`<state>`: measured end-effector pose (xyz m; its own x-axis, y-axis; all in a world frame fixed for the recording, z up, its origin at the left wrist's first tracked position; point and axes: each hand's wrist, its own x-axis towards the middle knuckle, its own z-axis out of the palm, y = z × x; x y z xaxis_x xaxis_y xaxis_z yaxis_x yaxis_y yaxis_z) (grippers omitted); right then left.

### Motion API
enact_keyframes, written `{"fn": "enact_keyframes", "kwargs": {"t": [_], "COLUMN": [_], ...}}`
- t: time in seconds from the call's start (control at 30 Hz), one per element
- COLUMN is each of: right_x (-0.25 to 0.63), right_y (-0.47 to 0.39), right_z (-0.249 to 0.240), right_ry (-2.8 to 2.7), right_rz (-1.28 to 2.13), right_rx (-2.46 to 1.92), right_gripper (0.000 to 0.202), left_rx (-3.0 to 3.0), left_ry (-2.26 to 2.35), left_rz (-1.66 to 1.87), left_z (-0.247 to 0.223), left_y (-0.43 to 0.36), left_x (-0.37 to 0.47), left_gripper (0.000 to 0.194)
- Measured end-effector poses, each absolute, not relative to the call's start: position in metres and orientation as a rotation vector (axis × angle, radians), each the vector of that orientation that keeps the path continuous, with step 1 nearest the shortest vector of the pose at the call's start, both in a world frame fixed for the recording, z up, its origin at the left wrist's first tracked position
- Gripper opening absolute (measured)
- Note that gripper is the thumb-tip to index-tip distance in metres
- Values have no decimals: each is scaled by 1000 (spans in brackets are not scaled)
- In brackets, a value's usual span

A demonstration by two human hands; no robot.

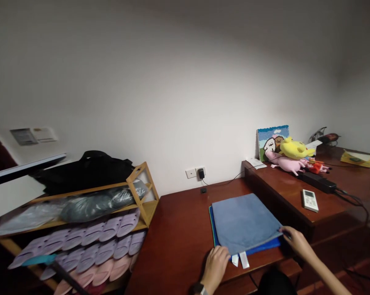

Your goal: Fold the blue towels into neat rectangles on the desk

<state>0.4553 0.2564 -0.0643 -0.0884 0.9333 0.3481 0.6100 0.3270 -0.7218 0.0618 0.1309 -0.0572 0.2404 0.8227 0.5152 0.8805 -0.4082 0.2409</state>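
Note:
A square grey-blue cloth (246, 221) lies flat on the reddish-brown desk, on top of a bright blue cloth (269, 245) whose edges show at the left and front. Two white tags (244, 259) stick out at the near edge. My left hand (217, 264) is closed at the near left corner of the grey-blue cloth, its fingertips partly hidden. At the right corner, my right hand (293, 241) pinches the same cloth between thumb and fingers.
To the right, a higher desk section (273, 184) holds a white remote (309, 200), a black power adapter (318, 182) and plush toys (292, 155). A wooden shoe rack (143, 205) with lilac slippers (111, 228) stands left. A charger (201, 173) is plugged into the wall.

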Motion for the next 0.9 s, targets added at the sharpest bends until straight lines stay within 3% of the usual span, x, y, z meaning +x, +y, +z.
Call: {"fn": "enact_keyframes", "kwargs": {"t": [0.3, 0.4, 0.53, 0.67, 0.8, 0.9], "right_x": [462, 459, 451, 435, 420, 417], "right_y": [243, 247, 262, 280, 282, 277], "right_z": [-109, -113, -101, -81, -71, -65], "right_ry": [-1763, -1612, -1285, -1202, -1241, -1263], "right_rz": [554, 663, 813, 908, 1041, 1096], "right_rx": [-1446, -1529, -1695, -1811, -1807, -1793], "right_gripper": [41, 43, 53, 58, 40, 33], "left_rx": [-2479, -2442, -1887, -1634, -1711, -1697], "left_ry": [-1862, -1978, -2376, -2787, -2911, -3029], "left_rz": [-1093, -1312, -1692, -1674, -1490, -1705], "left_z": [-58, -70, -90, -91, -74, -65], "left_y": [118, 119, 140, 168, 177, 174], "left_x": [54, 50, 45, 50, 61, 65], "left_gripper": [18, 30, 45, 65, 81, 78]}}
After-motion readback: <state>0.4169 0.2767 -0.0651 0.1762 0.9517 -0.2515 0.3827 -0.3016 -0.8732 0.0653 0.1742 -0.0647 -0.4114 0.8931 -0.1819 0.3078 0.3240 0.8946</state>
